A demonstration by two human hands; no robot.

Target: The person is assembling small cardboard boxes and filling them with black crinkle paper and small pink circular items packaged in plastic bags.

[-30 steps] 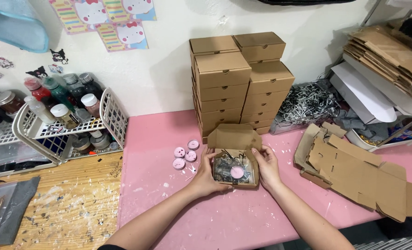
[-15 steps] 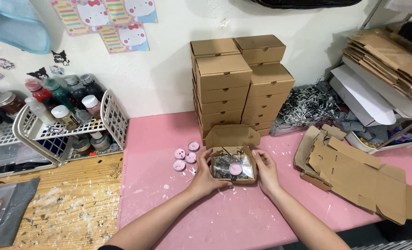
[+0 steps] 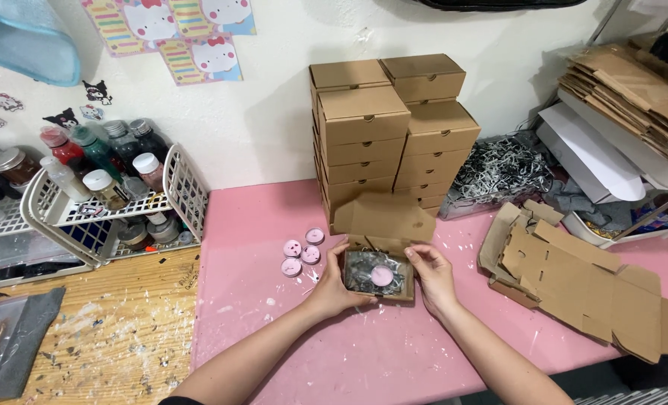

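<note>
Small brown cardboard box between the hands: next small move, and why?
Probably fold the lid flap down. The small brown cardboard box sits open on the pink mat, a pink round candle already nested in shredded paper, left hand and right hand bracing its sides.

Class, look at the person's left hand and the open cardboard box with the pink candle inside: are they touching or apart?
Touching. The head view shows the left hand pressed against the left side of the open cardboard box, with no gap between them.
</note>
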